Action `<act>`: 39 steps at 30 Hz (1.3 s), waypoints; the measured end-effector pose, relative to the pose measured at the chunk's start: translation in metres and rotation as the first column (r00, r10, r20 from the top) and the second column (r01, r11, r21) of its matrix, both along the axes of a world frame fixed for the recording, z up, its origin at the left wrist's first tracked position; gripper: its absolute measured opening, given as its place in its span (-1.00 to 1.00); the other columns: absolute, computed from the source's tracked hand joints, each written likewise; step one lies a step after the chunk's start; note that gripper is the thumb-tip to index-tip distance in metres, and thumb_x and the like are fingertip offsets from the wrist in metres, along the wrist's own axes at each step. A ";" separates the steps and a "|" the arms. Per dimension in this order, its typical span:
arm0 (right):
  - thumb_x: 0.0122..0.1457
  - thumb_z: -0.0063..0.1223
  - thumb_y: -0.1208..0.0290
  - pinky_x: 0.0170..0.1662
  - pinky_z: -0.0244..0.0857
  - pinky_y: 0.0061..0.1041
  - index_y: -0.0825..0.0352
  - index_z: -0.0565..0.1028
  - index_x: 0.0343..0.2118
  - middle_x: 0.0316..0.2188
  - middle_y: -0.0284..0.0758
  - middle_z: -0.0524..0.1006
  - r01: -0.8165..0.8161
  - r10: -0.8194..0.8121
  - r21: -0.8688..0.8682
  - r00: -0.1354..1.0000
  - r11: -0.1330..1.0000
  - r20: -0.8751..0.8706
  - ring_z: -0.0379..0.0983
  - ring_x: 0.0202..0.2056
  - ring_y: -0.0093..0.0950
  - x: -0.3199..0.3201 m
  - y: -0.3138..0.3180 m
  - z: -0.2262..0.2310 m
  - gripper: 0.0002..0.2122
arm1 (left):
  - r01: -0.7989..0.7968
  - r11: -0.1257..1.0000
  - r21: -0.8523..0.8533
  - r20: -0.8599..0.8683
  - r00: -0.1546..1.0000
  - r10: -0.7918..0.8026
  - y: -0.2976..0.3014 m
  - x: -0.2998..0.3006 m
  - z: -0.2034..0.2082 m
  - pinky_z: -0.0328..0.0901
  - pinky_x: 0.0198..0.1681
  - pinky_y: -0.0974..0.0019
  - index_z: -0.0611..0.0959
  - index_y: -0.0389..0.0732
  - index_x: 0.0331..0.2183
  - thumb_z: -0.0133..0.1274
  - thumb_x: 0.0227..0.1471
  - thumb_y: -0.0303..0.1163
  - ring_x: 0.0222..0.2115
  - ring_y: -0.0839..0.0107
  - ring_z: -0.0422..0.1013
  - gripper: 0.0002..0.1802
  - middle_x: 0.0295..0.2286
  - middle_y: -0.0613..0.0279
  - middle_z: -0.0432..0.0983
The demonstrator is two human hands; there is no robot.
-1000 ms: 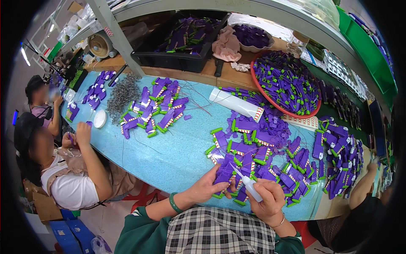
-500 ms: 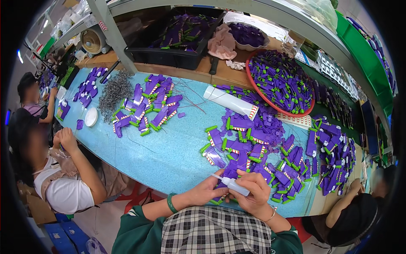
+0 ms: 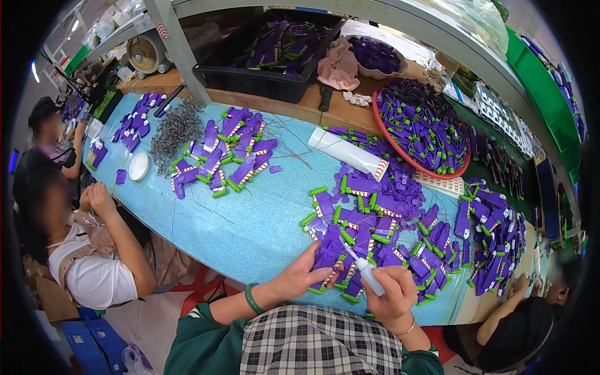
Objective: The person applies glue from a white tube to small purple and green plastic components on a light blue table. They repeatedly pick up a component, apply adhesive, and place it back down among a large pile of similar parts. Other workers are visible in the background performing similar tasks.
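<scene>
My right hand (image 3: 394,297) grips a small white squeeze bottle (image 3: 371,277) with a long thin nozzle. The nozzle tip points up and left, close to the purple plastic part (image 3: 329,251) in my left hand (image 3: 296,275). Thumb and fingers of that hand pinch the part by its left and lower edge; it has a green end and a red-and-white striped strip. Just beyond both hands spreads a heap of similar purple and green parts (image 3: 381,226). Small flat purple pieces (image 3: 400,187) are piled at the heap's far side.
A red round basket (image 3: 465,169) full of purple-green clips stands at the back right, beside a white roll (image 3: 344,150). A black crate (image 3: 250,84) sits under a grey shelf frame (image 3: 178,53). Further left lie grey metal bits (image 3: 178,128) and a white lid (image 3: 139,167). Co-workers sit on both sides.
The bottle has turned from lying across my fingers to nozzle-up in my right hand, which moved right. My left hand has raised the purple part into clearer view.
</scene>
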State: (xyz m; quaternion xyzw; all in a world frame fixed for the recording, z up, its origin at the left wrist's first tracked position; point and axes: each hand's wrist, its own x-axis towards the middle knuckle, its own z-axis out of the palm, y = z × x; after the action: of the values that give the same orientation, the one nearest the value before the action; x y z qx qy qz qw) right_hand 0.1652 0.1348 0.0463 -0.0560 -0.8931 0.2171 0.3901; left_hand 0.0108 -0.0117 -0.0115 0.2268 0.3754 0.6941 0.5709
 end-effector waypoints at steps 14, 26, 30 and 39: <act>-0.24 0.40 0.64 -0.55 0.30 -0.54 0.35 0.56 -0.28 -0.44 -0.32 0.47 -0.005 0.004 0.023 1.000 1.000 0.012 0.47 -0.52 -0.44 -0.004 0.001 0.005 -0.63 | 0.021 1.000 0.005 -0.148 0.989 -0.020 -0.002 0.003 -0.006 0.31 -0.22 0.33 0.02 -0.26 0.19 -0.06 0.20 -0.45 -0.31 0.48 0.34 -0.36 -0.17 0.18 0.36; -0.21 0.35 0.67 -0.47 0.32 -0.48 0.37 0.50 -0.23 -0.41 -0.27 0.47 -0.069 0.069 -0.001 0.998 0.998 0.006 0.45 -0.48 -0.39 -0.002 -0.001 0.007 -0.61 | -0.126 0.988 -0.094 -0.523 0.850 0.059 0.003 0.013 -0.005 0.17 0.10 0.20 0.10 -0.35 0.13 -0.06 0.18 -0.49 0.01 0.24 0.28 -0.44 -0.04 -0.09 0.30; -0.21 0.36 0.66 -0.47 0.32 -0.48 0.37 0.51 -0.23 -0.40 -0.26 0.48 -0.067 0.067 -0.006 0.998 0.998 0.012 0.45 -0.49 -0.39 -0.002 -0.002 0.006 -0.61 | -0.154 0.987 -0.041 -0.649 0.755 0.090 0.004 0.014 -0.014 0.24 -0.03 0.32 0.06 -0.35 0.13 -0.07 0.18 -0.54 -0.13 0.41 0.31 -0.43 -0.14 0.08 0.34; -0.21 0.38 0.65 -0.47 0.31 -0.48 0.35 0.49 -0.22 -0.41 -0.27 0.47 -0.062 0.062 -0.006 0.998 0.998 0.017 0.45 -0.49 -0.40 0.000 -0.003 0.006 -0.59 | -0.119 0.992 -0.035 -0.383 0.919 0.096 0.003 0.011 -0.007 0.31 -0.12 0.31 0.08 -0.30 0.13 -0.05 0.18 -0.52 -0.24 0.46 0.35 -0.43 -0.22 0.16 0.37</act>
State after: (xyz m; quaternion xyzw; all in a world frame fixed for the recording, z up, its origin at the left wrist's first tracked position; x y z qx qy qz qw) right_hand 0.1648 0.1321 0.0527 -0.0312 -0.8972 0.2309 0.3753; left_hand 0.0214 -0.0083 -0.0187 0.3195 0.5105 0.6562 0.4546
